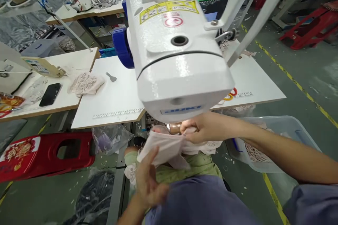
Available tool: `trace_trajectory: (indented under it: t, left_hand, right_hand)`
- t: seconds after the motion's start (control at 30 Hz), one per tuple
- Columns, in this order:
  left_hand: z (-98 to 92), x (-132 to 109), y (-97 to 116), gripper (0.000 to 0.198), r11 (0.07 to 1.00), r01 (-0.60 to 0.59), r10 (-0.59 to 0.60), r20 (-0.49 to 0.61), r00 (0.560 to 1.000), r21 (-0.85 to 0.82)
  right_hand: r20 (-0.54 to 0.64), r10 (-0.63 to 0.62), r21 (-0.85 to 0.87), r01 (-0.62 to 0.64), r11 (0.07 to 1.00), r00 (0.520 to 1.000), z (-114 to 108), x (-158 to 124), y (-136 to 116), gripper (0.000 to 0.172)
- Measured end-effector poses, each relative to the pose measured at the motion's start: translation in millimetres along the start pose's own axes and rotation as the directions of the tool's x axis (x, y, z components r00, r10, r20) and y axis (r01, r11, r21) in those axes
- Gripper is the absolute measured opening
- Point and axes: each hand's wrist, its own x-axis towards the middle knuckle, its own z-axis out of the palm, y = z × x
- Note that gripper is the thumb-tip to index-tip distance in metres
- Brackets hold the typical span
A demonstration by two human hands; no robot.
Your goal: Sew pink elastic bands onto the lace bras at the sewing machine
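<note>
**Fabric Position at Sewing Head**

The pale pink fabric (pixel 166 146) is located below the sewing machine head (pixel 185 81), above the lap. Long axis: crosswise, left end angled down toward the wearer, right end toward the machine. The right hand (pixel 198 128) pinches the right end. The left hand (pixel 149 182), fingers spread, meets the left side; its grip cannot be determined.

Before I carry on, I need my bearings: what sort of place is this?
Most likely a sewing workshop. A big white sewing machine stands right in front of the person, pale cloth is being handled over the lap, and a clear plastic bin holds more fabric.
</note>
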Motion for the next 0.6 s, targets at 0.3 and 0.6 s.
trace_trajectory:
  t: [0.3, 0.6]
  left_hand:
    - [-29.1, 64.1, -43.2, 0.058, 0.66, -0.582, 0.319, 0.525, 0.789, 0.474]
    - [-24.6, 74.2, -33.3, 0.057, 0.699, -0.545, 0.24, 0.566, 0.789, 0.463]
  right_hand:
    - [-0.134, -0.091, -0.433, 0.024, 0.901, 0.987, 2.0, 13.0, -1.3, 0.039]
    - [-0.269, -0.21, -0.397, 0.091, 0.913, 0.94, 13.3, 0.8, 22.7, 0.005]
